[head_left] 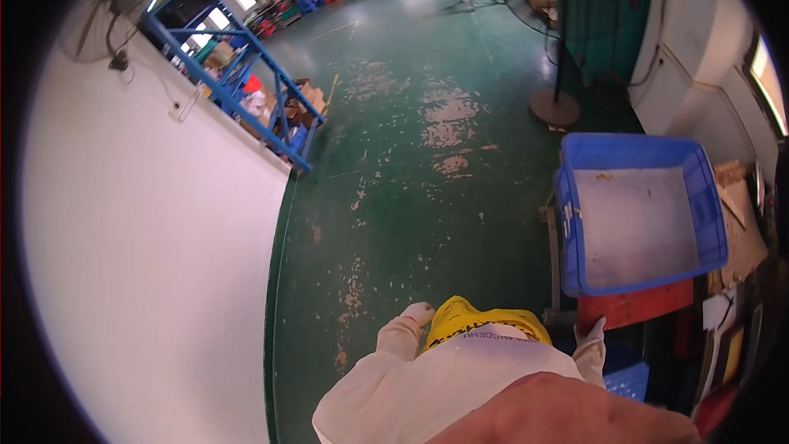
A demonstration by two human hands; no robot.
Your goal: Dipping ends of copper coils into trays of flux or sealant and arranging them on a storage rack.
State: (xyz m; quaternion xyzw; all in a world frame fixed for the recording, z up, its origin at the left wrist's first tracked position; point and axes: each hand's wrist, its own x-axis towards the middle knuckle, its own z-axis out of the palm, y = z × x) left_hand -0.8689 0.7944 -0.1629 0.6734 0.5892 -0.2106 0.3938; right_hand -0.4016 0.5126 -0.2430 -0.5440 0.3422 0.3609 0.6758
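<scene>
My left hand (419, 313) is out in front of my body, its fingers curled closed. It is beside a crumpled yellow plastic sheet or bag (485, 319) with dark print, which lies against my front. What the left fingers hold, if anything, is hidden. On the other side, my right hand (590, 335) is at the near left corner of a flat red panel (637, 306), with its fingertips over the edge. Above that panel stands a large blue plastic crate (641, 279), with a pale bottom and a few brown scraps in it.
A blue metal rack (279, 86) with boxes stands beyond the white wall (148, 222) on the left. At the right are a black pedestal fan (559, 49) and cardboard (744, 222). Worn green floor (394, 238) stretches ahead towards tables and stools. A blue perforated plastic thing (629, 380) is low on my right.
</scene>
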